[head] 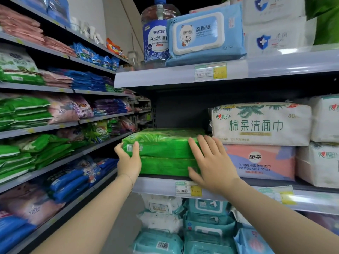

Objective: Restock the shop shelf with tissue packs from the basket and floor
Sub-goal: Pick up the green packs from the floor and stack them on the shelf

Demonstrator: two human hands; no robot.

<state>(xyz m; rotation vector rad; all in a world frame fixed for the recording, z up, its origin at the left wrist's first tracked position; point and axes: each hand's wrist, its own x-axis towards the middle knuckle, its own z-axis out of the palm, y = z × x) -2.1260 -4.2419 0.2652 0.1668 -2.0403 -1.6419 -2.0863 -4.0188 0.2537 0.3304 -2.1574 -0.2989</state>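
Stock: two green film-wrapped tissue packs, one stacked on the other, on the mid-tier grey metal shelf. They sit at its left end, fronts abt level w/ the front edge.
Neighbours: stack's right end is just beside a pink-and-blue cotton towel pack, w/ a white green-printed face-towel pack on top of that. Touching or not: can't tell, hand covers the join.
L hand: grasps the stack's front-left corner, thumb up on the front face, fingers wrapped round the left end.
R hand: released, fingers straight, palm flat on the right part of both fronts.
Stock vs hands: stack sits between them, both in contact, arms reaching up from below.
Handling (est.): soft, squashy, prob. light for its bulk. Film looks glossy, so slippery, and the top pack could slide off the lower one.
Where to hold (est.): flat palms on opposite ends, not a corner pinch, which would only bunch the film.
Step (est.): squaring or pushing the stack back.
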